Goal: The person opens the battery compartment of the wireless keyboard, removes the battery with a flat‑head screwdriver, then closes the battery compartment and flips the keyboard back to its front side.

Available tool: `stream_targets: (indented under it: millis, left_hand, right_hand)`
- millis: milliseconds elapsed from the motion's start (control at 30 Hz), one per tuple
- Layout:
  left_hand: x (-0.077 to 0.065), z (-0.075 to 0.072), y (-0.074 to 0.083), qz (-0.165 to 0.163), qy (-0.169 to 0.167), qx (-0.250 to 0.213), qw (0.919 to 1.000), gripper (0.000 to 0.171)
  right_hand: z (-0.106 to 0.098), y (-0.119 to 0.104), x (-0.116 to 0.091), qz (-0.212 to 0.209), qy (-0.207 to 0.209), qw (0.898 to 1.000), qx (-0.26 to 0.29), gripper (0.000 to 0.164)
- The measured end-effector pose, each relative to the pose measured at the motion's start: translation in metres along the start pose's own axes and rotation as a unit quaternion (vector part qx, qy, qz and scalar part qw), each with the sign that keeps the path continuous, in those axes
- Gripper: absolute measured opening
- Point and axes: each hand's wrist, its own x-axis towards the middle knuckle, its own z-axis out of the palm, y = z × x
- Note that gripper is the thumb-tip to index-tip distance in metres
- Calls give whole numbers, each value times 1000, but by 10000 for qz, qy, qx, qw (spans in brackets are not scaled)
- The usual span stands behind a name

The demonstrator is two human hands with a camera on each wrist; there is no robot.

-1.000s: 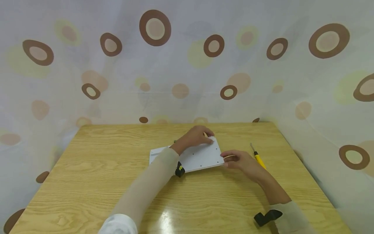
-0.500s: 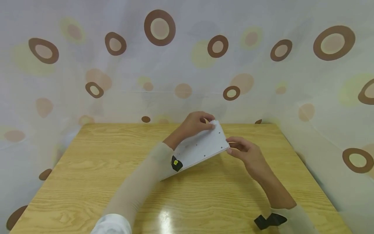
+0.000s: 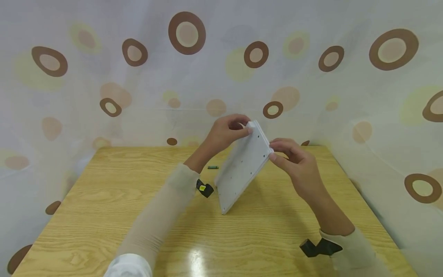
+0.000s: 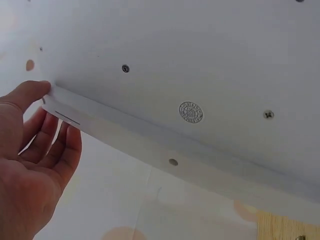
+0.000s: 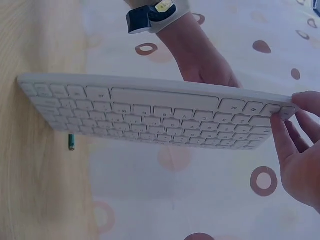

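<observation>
A white keyboard (image 3: 242, 169) stands steeply tilted, one short end on the wooden table and the other raised. Its screwed underside (image 4: 160, 55) faces the head view; the keys (image 5: 170, 117) show in the right wrist view. My left hand (image 3: 226, 132) pinches the raised end's far corner, thumb on the underside and fingers behind the thicker edge. With thumb and fingers, my right hand (image 3: 297, 167) grips the near corner of that same end. On the table behind the keyboard lies a small green battery (image 3: 212, 167), apart from both hands.
The wooden table (image 3: 138, 215) spreads around the keyboard, its back edge meeting a patterned curtain (image 3: 221, 77). Black camera mounts sit on both wrists, the left one (image 3: 204, 188) close beside the keyboard's lower end.
Both hands have raised the keyboard's right end from near flat to a steep tilt. The battery has come into full view, while a yellow-handled screwdriver is now out of sight near the right hand.
</observation>
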Motion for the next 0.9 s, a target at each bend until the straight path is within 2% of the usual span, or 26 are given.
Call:
stream_targets:
  millis: [267,467,567,733,900]
  left_hand:
    - [-5,-10,1,154,237,-500,9983,31]
    - [-9,-12,1,228,226,-612,9976,31]
    - [-14,-12,3,228,274,-523,9980,32]
    - [-33,-11,15,116,535,-125,9984,39]
    - [-60,-10,27,38,657,-122,9978,46]
  right_hand:
    - [10,-18,13,-56,-10,9985,-549,25]
    - [16,-21,15,-114,-114,9973,-714,22]
    - [19,-19,15,-221,-135,9966,-783,21]
    - [23,-9,12,-461,-205,9964,-682,26]
    - [30,8,10,-294,-494,9963,-639,33]
